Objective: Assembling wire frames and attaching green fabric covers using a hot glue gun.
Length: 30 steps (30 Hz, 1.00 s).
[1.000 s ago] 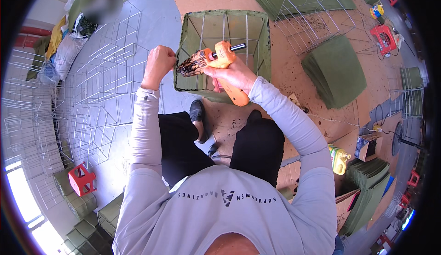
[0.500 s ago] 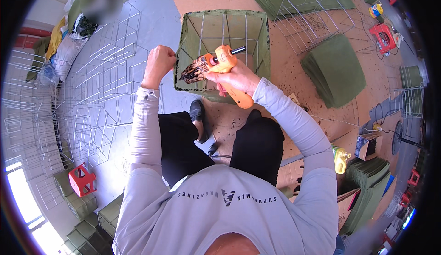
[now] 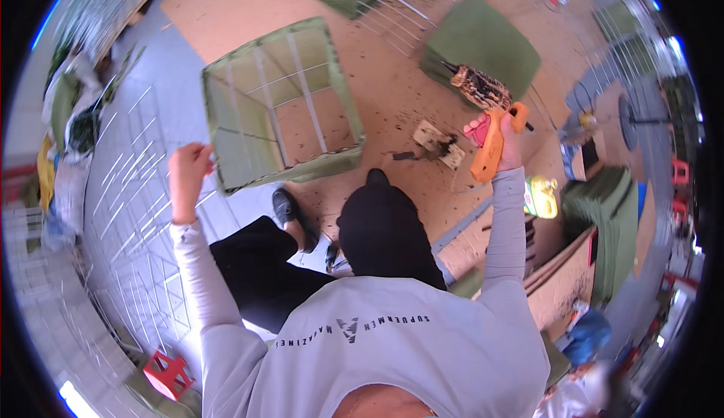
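Observation:
My right hand grips an orange glue gun whose front end is wrapped and smeared with dark residue. The gun is held out to the right, its nozzle pointing up and left over a pile of green sheets. In front of me a green fabric-covered wire-frame box stands with its open side up, dark marks along its edges. Just off the left side of the box is my left hand, fingers curled together. What they hold, if anything, I cannot make out.
A stained wooden board lies on the brown floor covering between box and gun. A yellow bottle and stacked green panels stand at the right. Bare wire frames crowd the left, with a red stool at lower left.
My right hand has carried the glue gun from over the box out to the right. My left hand has come slightly away from the box's edge. The view has turned, so the box appears tilted.

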### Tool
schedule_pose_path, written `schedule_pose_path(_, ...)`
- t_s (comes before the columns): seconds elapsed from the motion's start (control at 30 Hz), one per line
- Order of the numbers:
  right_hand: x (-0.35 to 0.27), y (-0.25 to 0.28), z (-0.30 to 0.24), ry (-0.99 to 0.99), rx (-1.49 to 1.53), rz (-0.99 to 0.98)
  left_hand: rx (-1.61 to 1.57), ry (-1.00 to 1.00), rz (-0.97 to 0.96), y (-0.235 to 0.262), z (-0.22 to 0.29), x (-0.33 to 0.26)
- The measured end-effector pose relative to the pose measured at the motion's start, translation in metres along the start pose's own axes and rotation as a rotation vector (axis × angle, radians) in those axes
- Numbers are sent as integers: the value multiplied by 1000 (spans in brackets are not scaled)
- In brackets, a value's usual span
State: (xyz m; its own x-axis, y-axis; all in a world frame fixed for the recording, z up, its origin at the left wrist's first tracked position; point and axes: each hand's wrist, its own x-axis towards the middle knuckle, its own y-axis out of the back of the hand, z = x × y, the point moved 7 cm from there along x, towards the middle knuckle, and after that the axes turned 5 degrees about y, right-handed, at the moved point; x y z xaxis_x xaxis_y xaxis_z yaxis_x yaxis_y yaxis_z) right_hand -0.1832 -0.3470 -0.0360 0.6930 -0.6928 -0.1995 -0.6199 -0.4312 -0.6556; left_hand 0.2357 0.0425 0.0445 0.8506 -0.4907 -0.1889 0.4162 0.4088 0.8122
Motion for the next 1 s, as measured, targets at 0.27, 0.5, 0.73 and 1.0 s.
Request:
schedule_pose_path(0.27,-76,288,112,-93,-124,468,-143,133,10,12,-46,1)
schedule_pose_path(0.5,-66,331,219,-316,-70,551,-285,149,222,32,-63,-28)
schedule_pose_path(0.73,-61,429,165,53,-1376,591,115,-337,614,-8,62,-103)
schedule_pose_path(1.0,18,-30,92,592,-1217,-226,61,-843,236,-132,128,-165)
